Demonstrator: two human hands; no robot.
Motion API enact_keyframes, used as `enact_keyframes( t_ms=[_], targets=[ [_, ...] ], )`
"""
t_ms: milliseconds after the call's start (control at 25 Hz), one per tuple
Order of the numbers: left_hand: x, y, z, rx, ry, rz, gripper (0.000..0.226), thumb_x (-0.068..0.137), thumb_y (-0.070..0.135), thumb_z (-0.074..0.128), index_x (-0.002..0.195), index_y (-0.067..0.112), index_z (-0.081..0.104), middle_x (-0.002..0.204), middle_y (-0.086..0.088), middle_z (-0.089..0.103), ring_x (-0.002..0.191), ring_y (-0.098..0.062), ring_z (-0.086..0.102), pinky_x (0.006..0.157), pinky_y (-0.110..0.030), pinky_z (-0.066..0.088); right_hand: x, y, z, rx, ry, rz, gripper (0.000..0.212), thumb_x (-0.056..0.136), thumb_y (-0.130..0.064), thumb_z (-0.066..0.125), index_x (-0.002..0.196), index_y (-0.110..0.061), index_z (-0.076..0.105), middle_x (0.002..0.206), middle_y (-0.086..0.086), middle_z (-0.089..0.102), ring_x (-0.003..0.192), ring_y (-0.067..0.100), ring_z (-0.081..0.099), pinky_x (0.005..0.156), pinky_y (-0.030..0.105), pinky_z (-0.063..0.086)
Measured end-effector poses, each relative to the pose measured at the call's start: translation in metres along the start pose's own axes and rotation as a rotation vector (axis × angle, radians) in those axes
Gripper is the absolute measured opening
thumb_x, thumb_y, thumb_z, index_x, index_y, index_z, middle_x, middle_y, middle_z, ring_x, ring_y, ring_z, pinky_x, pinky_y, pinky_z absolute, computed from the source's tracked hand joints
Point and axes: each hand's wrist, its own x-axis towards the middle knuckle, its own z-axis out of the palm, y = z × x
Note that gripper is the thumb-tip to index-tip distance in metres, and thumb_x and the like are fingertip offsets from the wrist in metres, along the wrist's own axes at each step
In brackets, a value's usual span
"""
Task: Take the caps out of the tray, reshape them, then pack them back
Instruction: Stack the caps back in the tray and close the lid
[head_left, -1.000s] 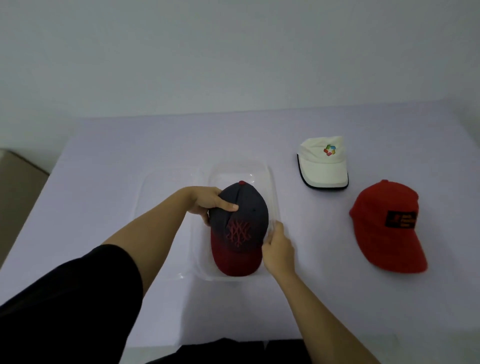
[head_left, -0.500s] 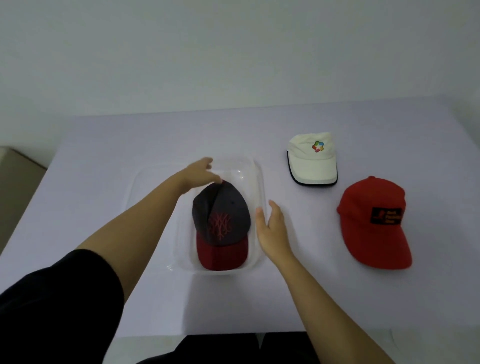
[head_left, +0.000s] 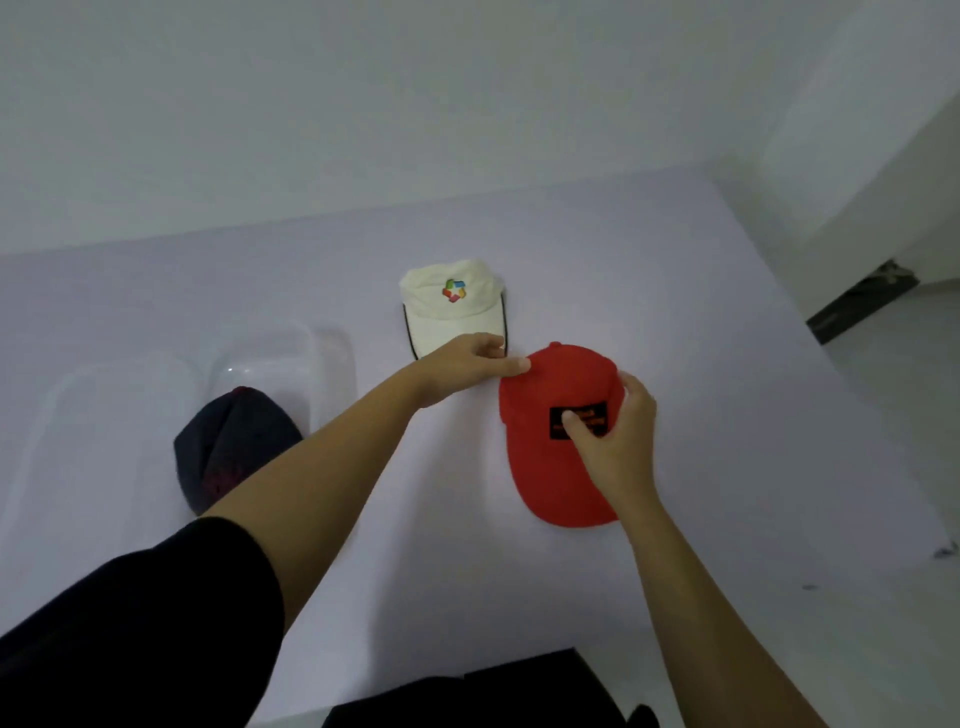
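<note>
Nearby, white cap (head_left: 451, 306) behind left hand (head_left: 462, 366), dark cap (head_left: 228, 441) in tray (head_left: 332, 358)

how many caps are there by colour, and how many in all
red cap: 1, on the table, both hands on it
cream cap: 1, on the table
dark navy cap with a red brim: 1, in the clear tray
total: 3 caps

Bare plain room, blank white wall (head_left: 363, 104), cloth-covered table (head_left: 675, 312), unclear type
</note>
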Motion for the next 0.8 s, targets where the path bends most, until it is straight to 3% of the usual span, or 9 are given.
enact_keyframes(
  t_ms=[120, 240, 440, 600, 800],
  targets=[
    [0.033, -0.001, 0.030, -0.020, -0.101, -0.152, 0.078, 0.075, 0.055, 0.068, 0.140, 0.023, 0.038, 0.142, -0.001, 0.046, 0.131, -0.023, 0.042, 0.106, -0.047, 0.035, 0.001, 0.049, -0.016, -0.036, -0.241, 0.180, 0.114, 0.060, -0.042, 0.083, 0.146, -0.018, 0.013, 0.154, 0.010, 0.015, 0.142, 0.025, 0.017, 0.114, 0.046, 0.025],
    [0.051, -0.007, 0.047, -0.150, -0.189, -0.265, 0.059, 0.075, 0.047, 0.071, 0.127, 0.033, 0.048, 0.130, 0.001, 0.056, 0.120, -0.024, 0.051, 0.101, -0.058, 0.039, -0.003, 0.072, -0.009, -0.125, -0.386, 0.118, 0.132, 0.045, -0.064, 0.077, 0.147, -0.021, 0.004, 0.154, 0.008, 0.013, 0.143, 0.031, 0.012, 0.114, 0.053, 0.022],
    [0.064, -0.002, 0.050, -0.164, -0.304, -0.354, 0.052, 0.067, 0.037, 0.074, 0.114, 0.032, 0.054, 0.126, -0.003, 0.060, 0.114, -0.025, 0.055, 0.099, -0.052, 0.041, -0.007, 0.079, -0.002, -0.135, -0.380, 0.070, 0.130, 0.048, -0.070, 0.069, 0.147, -0.018, 0.002, 0.155, 0.007, 0.013, 0.143, 0.033, 0.005, 0.115, 0.056, 0.015],
    [0.068, -0.004, 0.046, -0.208, -0.313, -0.344, 0.043, 0.077, 0.034, 0.071, 0.117, 0.029, 0.056, 0.122, -0.004, 0.064, 0.114, -0.026, 0.058, 0.102, -0.056, 0.039, -0.007, 0.079, -0.003, -0.132, -0.349, 0.055, 0.127, 0.051, -0.068, 0.069, 0.147, -0.018, 0.003, 0.155, 0.006, 0.014, 0.143, 0.033, 0.006, 0.115, 0.056, 0.017],
    [0.057, -0.010, 0.040, -0.291, -0.225, -0.294, 0.049, 0.081, 0.034, 0.069, 0.126, 0.025, 0.053, 0.124, -0.006, 0.064, 0.115, -0.027, 0.058, 0.104, -0.059, 0.038, -0.013, 0.066, -0.003, -0.150, -0.384, 0.011, 0.117, 0.063, -0.046, 0.078, 0.148, -0.023, 0.000, 0.156, 0.005, 0.012, 0.142, 0.027, 0.016, 0.112, 0.053, 0.026]
  ],
)
